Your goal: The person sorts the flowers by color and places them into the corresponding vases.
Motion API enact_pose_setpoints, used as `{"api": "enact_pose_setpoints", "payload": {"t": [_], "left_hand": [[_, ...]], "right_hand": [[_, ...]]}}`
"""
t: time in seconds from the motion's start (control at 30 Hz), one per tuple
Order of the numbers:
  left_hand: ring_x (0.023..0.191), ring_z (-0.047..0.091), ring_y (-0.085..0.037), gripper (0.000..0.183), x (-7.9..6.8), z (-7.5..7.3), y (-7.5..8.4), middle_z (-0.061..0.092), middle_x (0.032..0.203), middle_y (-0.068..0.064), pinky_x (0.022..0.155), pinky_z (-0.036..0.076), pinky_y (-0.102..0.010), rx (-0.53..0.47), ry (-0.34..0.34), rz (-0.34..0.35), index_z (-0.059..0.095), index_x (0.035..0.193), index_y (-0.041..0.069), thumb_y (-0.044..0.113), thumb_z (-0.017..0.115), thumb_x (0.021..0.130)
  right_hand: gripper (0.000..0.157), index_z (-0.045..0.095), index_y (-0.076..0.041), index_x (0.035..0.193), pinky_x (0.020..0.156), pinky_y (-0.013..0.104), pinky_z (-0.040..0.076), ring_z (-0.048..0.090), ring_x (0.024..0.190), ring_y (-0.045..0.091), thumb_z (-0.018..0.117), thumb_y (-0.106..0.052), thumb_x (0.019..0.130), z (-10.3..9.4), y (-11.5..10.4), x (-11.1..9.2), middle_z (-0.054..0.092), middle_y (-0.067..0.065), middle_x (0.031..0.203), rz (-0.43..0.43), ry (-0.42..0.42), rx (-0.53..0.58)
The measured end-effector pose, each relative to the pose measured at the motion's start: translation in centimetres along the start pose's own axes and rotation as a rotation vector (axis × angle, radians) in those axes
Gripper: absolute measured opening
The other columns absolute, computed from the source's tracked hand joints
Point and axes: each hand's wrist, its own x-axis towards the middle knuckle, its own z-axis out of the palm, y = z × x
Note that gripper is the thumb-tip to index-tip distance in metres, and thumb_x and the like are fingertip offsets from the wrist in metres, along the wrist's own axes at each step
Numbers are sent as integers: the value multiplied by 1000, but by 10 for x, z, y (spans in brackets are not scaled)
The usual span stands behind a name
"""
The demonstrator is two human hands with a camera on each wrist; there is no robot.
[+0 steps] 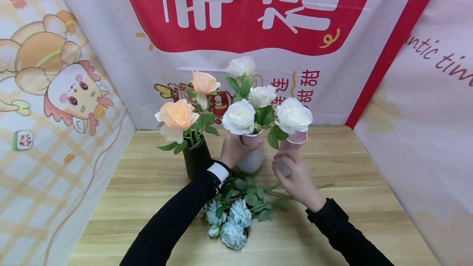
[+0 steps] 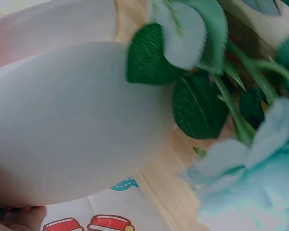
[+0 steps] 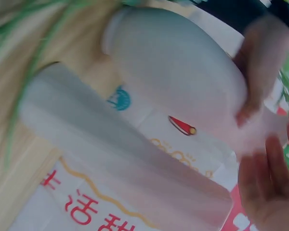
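Note:
My left hand grips the neck of a rounded vase, pinkish at the top and pale grey below. White artificial roses with green leaves stand in this vase. Its smooth bulging body fills much of the left wrist view. To its right stands a slim faceted vase with a pink rim and a grey lower part. My right hand is close in front of that slim vase, overlapping it in the head view. In the right wrist view its relaxed fingers are beside the slim vase, holding nothing.
A black vase with peach roses stands at the left. Blue artificial flowers lie in front of the vases, their green stems pointing right on the wooden table. A printed cloth backdrop rises behind.

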Motion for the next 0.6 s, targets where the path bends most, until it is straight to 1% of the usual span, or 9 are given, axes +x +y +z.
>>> {"api": "enact_pose_setpoints", "payload": {"t": [0.07, 0.17, 0.23, 0.3, 0.4, 0.47, 0.53, 0.57, 0.6], "left_hand": [[107, 61, -16, 71, 0, -2, 1, 64, 120, -10, 90, 50, -33, -25, -22, -10, 54, 128, 6, 47, 82, 77], [116, 55, -14, 72, 2, -7, 5, 59, 129, -9, 97, 45, -31, -60, -71, 0, 50, 135, 7, 41, 82, 80], [119, 53, -15, 71, 3, -10, 12, 57, 132, -9, 98, 43, -31, -74, -109, 10, 48, 137, 7, 35, 82, 82], [119, 54, -18, 69, 2, -14, 18, 56, 132, -12, 98, 45, -33, -64, -145, 26, 47, 138, 5, 31, 81, 84], [119, 54, -26, 70, -5, -19, 29, 53, 133, -17, 97, 46, -38, -33, -201, -8, 41, 141, 0, 28, 77, 87], [118, 55, -30, 71, -11, -21, 33, 51, 133, -22, 95, 47, -41, -2, -241, -64, 38, 141, -4, 29, 74, 90], [119, 54, -33, 72, -19, -25, 38, 49, 134, -25, 96, 47, -43, 29, -293, -155, 34, 142, -8, 33, 69, 93], [116, 55, -34, 71, -23, -26, 40, 50, 132, -27, 94, 48, -44, 52, -316, -189, 35, 141, -10, 34, 66, 95], [111, 58, -35, 66, -27, -27, 42, 54, 126, -28, 89, 50, -44, 71, -339, -224, 42, 136, -12, 36, 64, 96]], "right_hand": [[13, 69, -4, 92, 79, 37, 50, 58, 96, 24, 75, -2, 80, -1, 1, -14, 61, 8, 103, -23, -146, -40], [12, 69, -8, 91, 71, 35, 52, 57, 89, 17, 76, -4, 81, -4, 6, -37, 59, 3, 98, -46, -358, -116], [13, 69, -9, 88, 66, 36, 52, 57, 84, 17, 76, -3, 79, -5, 13, -53, 58, 2, 94, -81, -441, -183], [15, 68, -8, 84, 62, 35, 50, 55, 78, 17, 77, -1, 75, -6, 21, -68, 56, 2, 89, -108, -477, -226], [17, 65, -7, 81, 60, 35, 48, 53, 74, 18, 76, 1, 71, -10, 34, -86, 53, 2, 86, -106, -486, -269], [18, 64, -6, 81, 59, 36, 46, 51, 72, 18, 76, 1, 71, -12, 40, -93, 52, 2, 84, -84, -477, -281], [18, 64, -5, 84, 60, 36, 47, 51, 73, 19, 75, 2, 72, -14, 46, -97, 51, 2, 83, -71, -471, -296], [18, 64, -4, 85, 60, 37, 47, 51, 73, 19, 75, 2, 73, -15, 48, -99, 51, 2, 84, -69, -471, -305], [18, 65, -4, 86, 60, 37, 47, 52, 73, 20, 75, 2, 73, -15, 50, -100, 50, 2, 84, -69, -471, -314]]}}
